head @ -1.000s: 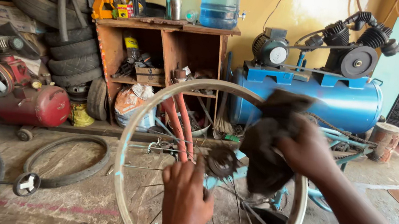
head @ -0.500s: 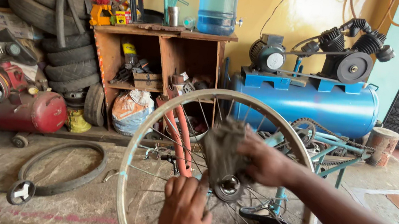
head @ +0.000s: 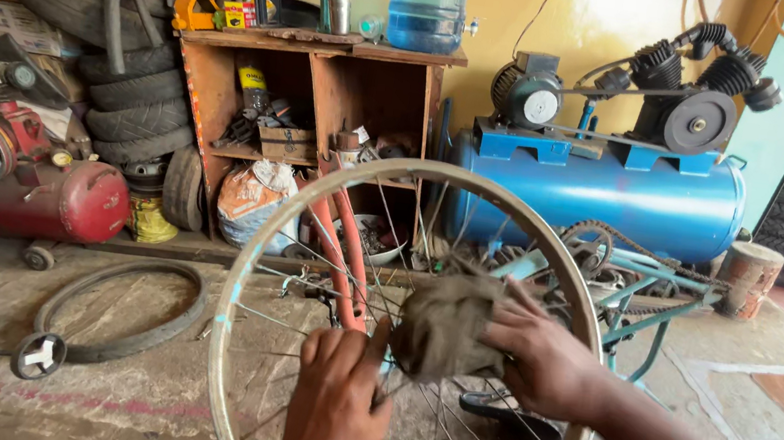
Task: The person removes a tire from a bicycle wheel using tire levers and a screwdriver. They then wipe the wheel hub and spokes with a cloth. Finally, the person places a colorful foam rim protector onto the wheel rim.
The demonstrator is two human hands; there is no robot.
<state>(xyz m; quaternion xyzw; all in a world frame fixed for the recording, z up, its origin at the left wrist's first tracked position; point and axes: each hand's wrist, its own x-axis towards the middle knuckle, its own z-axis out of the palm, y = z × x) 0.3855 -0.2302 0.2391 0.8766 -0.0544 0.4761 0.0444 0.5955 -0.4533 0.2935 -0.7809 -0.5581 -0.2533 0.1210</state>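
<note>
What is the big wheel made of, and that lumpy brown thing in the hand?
The wheel rim looks like metal: silvery and shiny, with dull scuffed patches, and thin wire spokes run inward from it. The brown thing looks like a cloth rag: soft, crumpled and grimy, bunched under the right hand. The left hand rests against the spokes.

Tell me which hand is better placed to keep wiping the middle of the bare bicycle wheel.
Probably the right hand: it already grips the dirty rag and presses it on the middle of the bicycle wheel. The left hand holds no cloth; it sits among the spokes beside the rag, apparently steadying the wheel.
</note>
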